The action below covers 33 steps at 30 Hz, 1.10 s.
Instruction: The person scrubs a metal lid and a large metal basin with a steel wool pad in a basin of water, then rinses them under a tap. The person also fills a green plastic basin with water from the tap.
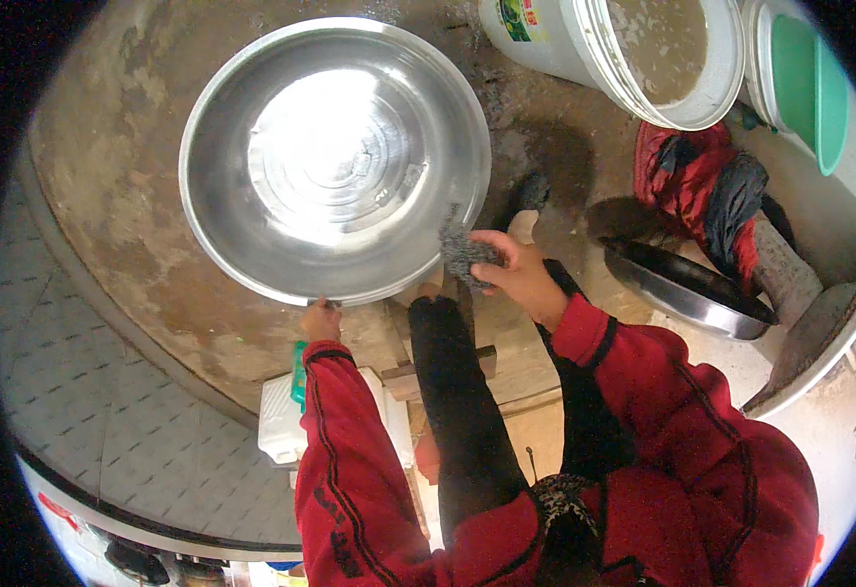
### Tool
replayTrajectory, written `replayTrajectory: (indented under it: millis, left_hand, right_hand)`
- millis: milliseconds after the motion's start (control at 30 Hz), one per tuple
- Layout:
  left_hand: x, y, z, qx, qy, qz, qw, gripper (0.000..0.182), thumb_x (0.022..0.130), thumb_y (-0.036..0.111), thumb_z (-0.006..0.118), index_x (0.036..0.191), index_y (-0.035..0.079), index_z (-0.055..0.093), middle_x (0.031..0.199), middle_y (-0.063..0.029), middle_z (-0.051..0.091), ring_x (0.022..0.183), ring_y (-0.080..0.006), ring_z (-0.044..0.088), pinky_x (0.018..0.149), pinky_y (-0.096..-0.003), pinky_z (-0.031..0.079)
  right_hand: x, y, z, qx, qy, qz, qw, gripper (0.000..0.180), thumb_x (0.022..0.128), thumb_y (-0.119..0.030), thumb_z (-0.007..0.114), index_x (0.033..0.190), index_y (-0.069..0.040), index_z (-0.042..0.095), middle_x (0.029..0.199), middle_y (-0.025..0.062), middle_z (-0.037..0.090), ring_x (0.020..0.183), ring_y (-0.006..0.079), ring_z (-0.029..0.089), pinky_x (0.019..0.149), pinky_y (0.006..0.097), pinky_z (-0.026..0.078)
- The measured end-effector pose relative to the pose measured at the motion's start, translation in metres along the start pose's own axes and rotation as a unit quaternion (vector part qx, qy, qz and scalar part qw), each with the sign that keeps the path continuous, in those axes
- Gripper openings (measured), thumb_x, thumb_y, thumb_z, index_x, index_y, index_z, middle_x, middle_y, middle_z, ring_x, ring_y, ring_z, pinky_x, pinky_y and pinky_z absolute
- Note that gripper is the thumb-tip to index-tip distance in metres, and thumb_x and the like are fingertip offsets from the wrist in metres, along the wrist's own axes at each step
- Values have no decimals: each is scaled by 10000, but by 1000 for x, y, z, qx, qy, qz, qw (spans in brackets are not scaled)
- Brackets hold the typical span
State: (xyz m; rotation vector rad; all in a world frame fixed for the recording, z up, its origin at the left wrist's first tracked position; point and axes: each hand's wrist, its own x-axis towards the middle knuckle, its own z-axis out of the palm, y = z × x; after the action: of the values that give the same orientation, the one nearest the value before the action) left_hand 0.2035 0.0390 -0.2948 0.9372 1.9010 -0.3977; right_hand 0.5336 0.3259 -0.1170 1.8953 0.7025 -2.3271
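A large round metal basin point(288, 242) lies before me, its shiny inside facing up. My left hand point(321, 321) grips its near rim at the lower edge. In my right hand point(520, 275) is a grey steel wool scourer point(465, 253), held between thumb and fingers at the basin's lower right rim. Part of the scourer overlaps the rim; whether it presses on the metal I cannot tell.
At the upper right stand a white plastic bucket point(545, 44) of cloudy water and a green plastic basin point(795, 81). Below them are a red and black cloth point(681, 183) and a dark-bottomed metal pan point(677, 293). A white container point(281, 422) is beside my left sleeve.
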Motion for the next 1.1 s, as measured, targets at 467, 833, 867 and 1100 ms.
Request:
replayTrajectory:
  millis: [467,833,867,1100]
  left_hand:
    - [-48,132,-48,-258,-46,115,958,381,975,90,426,1342,-16,426,1162,-145,542,1057,-262,556,889,-365,522]
    - [-209,241,-251,-540,-56,-69,837,412,865,25,553,1270,-17,487,984,-95,599,800,-230,601,702,-365,541]
    - [-221,245,-267,-521,-48,-59,850,417,854,18,562,1264,-20,493,953,-88,608,755,-224,608,674,-359,545]
    - [-191,232,-331,-323,71,84,940,205,785,56,659,989,43,661,855,-65,687,747,-214,653,624,-373,533]
  right_hand:
    - [3,-18,-20,-260,120,-131,949,544,816,-278,639,1306,-63,538,1212,233,589,1115,391,572,975,457,447]
    - [-260,-52,-219,-167,348,-151,910,327,837,-269,635,1091,-67,674,996,144,703,919,299,677,796,403,531]
    - [-287,-30,-231,-139,387,-153,898,329,841,-248,635,1097,-44,669,967,146,706,882,267,685,780,382,537]
    - [-401,1,-258,-102,553,-232,793,333,837,-140,636,1147,-19,632,900,153,671,785,280,661,698,357,525]
